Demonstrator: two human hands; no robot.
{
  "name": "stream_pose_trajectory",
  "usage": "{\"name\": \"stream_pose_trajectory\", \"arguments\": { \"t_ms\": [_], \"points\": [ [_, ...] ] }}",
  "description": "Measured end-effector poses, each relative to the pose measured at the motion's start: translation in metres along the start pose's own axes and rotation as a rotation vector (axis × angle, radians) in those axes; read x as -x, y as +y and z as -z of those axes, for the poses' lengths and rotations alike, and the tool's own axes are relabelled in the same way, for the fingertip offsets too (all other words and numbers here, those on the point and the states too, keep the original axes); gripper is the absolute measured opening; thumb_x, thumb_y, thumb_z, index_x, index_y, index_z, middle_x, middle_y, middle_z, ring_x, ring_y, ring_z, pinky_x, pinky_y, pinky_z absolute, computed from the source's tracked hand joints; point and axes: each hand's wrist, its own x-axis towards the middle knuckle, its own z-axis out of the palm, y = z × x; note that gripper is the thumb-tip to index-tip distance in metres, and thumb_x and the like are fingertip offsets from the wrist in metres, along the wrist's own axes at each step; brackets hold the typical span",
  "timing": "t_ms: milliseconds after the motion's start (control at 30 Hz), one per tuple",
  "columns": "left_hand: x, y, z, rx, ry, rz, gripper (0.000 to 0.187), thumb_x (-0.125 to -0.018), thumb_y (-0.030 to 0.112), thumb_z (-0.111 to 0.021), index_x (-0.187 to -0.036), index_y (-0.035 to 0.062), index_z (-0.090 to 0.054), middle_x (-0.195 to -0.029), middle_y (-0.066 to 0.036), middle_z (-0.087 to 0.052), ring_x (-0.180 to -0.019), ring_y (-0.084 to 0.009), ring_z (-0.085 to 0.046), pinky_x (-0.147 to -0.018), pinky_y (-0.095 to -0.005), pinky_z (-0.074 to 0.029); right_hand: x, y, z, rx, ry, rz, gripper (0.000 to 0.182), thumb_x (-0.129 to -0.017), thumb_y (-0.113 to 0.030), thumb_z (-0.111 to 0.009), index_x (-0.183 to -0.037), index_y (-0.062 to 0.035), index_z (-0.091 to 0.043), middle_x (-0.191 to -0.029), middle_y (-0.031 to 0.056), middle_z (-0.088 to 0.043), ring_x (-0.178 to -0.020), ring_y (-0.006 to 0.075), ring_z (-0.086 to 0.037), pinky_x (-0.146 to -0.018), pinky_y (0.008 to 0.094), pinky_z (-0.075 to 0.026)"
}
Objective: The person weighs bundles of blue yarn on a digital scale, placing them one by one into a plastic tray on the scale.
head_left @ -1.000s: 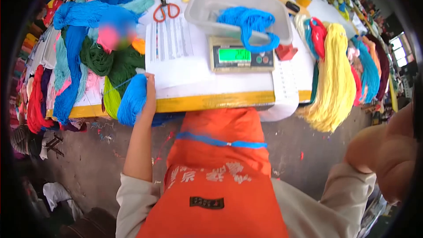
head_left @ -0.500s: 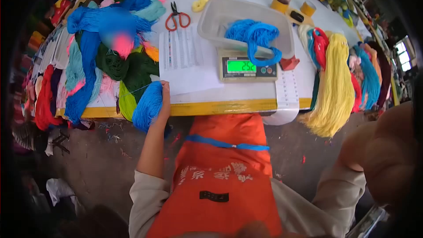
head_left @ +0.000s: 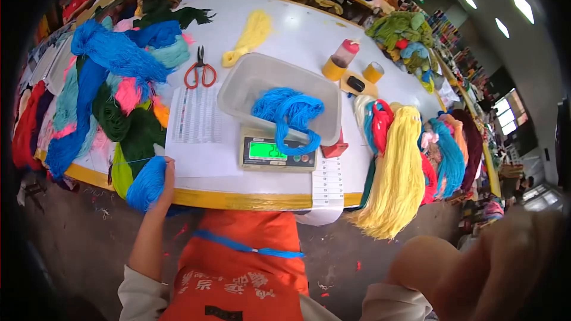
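Observation:
My left hand (head_left: 165,185) grips a bright blue yarn bundle (head_left: 146,183) at the near left edge of the white table (head_left: 297,30). A thin blue strand runs from it toward the yarn pile. My right hand (head_left: 476,267) is raised close to the camera at the lower right, blurred; its fingers cannot be made out. A grey plastic tub (head_left: 250,80) sits on a digital scale (head_left: 277,154) with a lit green display. A blue yarn skein (head_left: 287,113) lies in the tub and droops over its front rim.
Blue, green, pink and teal yarn skeins (head_left: 113,77) are heaped at the table's left. Red-handled scissors (head_left: 199,71) and printed sheets (head_left: 196,125) lie beside the scale. Yellow yarn (head_left: 395,172) and other colours hang off the right edge. Tape rolls (head_left: 333,68) stand behind.
The view has tilted up, showing more of the far table and room. My left hand still holds the blue bundle at the table edge. My right hand stays raised and blurred.

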Motion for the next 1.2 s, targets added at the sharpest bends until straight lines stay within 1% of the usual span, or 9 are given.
{"name": "stream_pose_trajectory", "arguments": {
  "t_ms": [267,300,333,733,767,867,967,1067,1200],
  "points": [
    [0.001,0.04,0.007,-0.14,-0.051,-0.035,0.015,-0.097,0.017,-0.058,-0.098,0.0022,-0.061,-0.086,-0.006,-0.061,-0.079,-0.0142,-0.056,-0.075,-0.0291,-0.047,0.0,0.001,0.008,-0.012,0.025,-0.018,0.039,-0.09,-0.013,-0.063,-0.126,-0.0005,-0.052,-0.121,0.0124,-0.06,-0.105,0.0259,-0.057,-0.096,0.0356,-0.042],
    [0.006,0.022,0.004,-0.029,-0.028,-0.021,0.014,-0.097,0.016,-0.058,-0.098,0.0023,-0.061,-0.086,-0.005,-0.061,-0.08,-0.0137,-0.056,-0.074,-0.0285,-0.047,0.0,-0.002,0.008,-0.009,0.022,-0.018,0.039,-0.09,-0.013,-0.063,-0.126,-0.0005,-0.052,-0.121,0.0124,-0.06,-0.105,0.0259,-0.057,-0.096,0.0355,-0.042],
    [0.009,-0.06,-0.015,0.095,0.002,0.098,0.012,-0.097,0.014,-0.059,-0.097,0.0027,-0.061,-0.085,-0.005,-0.06,-0.081,-0.0135,-0.056,-0.074,-0.0274,-0.047,0.0,-0.003,0.006,-0.004,0.022,-0.019,0.039,-0.09,-0.013,-0.063,-0.126,-0.0005,-0.052,-0.121,0.0124,-0.06,-0.105,0.0258,-0.057,-0.096,0.0355,-0.042],
    [0.0,0.016,-0.001,0.09,-0.015,0.063,0.012,-0.097,0.015,-0.058,-0.095,0.0038,-0.061,-0.083,-0.005,-0.058,-0.079,-0.0136,-0.055,-0.074,-0.0277,-0.046,0.004,-0.011,-0.002,0.038,0.061,-0.016,0.039,-0.091,-0.013,-0.062,-0.126,-0.0005,-0.051,-0.12,0.0127,-0.06,-0.102,0.0253,-0.057,-0.095,0.0351,-0.043],
    [0.0,0.017,0.01,-0.155,-0.072,-0.043,0.013,-0.098,0.015,-0.057,-0.097,0.0033,-0.061,-0.086,-0.006,-0.06,-0.081,-0.0145,-0.056,-0.075,-0.0281,-0.046,0.003,-0.011,-0.004,0.038,0.061,-0.011,0.039,-0.091,-0.013,-0.062,-0.126,-0.0005,-0.051,-0.12,0.0127,-0.06,-0.102,0.0252,-0.057,-0.095,0.0351,-0.043],
    [0.004,0.028,0.013,-0.144,-0.104,0.056,0.013,-0.098,0.015,-0.056,-0.098,0.003,-0.061,-0.087,-0.006,-0.06,-0.082,-0.0149,-0.057,-0.076,-0.0282,-0.047,0.004,-0.006,0.0,0.024,0.049,-0.017,0.038,-0.091,-0.013,-0.062,-0.126,-0.0005,-0.051,-0.12,0.0127,-0.06,-0.101,0.0251,-0.057,-0.094,0.035,-0.043],
    [0.005,0.022,0.009,-0.047,-0.059,-0.059,0.014,-0.1,0.015,-0.054,-0.096,0.003,-0.059,-0.085,-0.001,-0.056,-0.081,-0.0104,-0.052,-0.074,-0.0268,-0.045,0.002,-0.01,0.003,0.037,0.041,-0.011,0.038,-0.091,-0.013,-0.062,-0.126,-0.0005,-0.051,-0.12,0.0128,-0.06,-0.101,0.0249,-0.057,-0.094,0.0349,-0.043],
    [0.011,-0.036,-0.014,0.306,0.016,0.098,0.012,-0.099,0.014,-0.055,-0.097,0.0035,-0.058,-0.085,0.001,-0.054,-0.079,-0.0109,-0.051,-0.073,-0.0257,-0.045,0.002,-0.014,0.0,0.064,0.044,-0.012,0.038,-0.091,-0.013,-0.062,-0.126,-0.0005,-0.051,-0.12,0.0129,-0.06,-0.1,0.0248,-0.057,-0.094,0.0348,-0.043],
    [0.002,0.021,0.018,-0.197,-0.222,0.117,0.016,-0.1,0.014,-0.054,-0.11,0.0016,-0.058,-0.098,-0.002,-0.058,-0.09,-0.011,-0.055,-0.084,-0.0264,-0.047,0.003,-0.014,0.002,0.06,0.048,-0.009,0.038,-0.091,-0.014,-0.061,-0.125,-0.0005,-0.051,-0.119,0.0129,-0.06,-0.099,0.0246,-0.057,-0.093,0.0347,-0.043]
  ]
}}
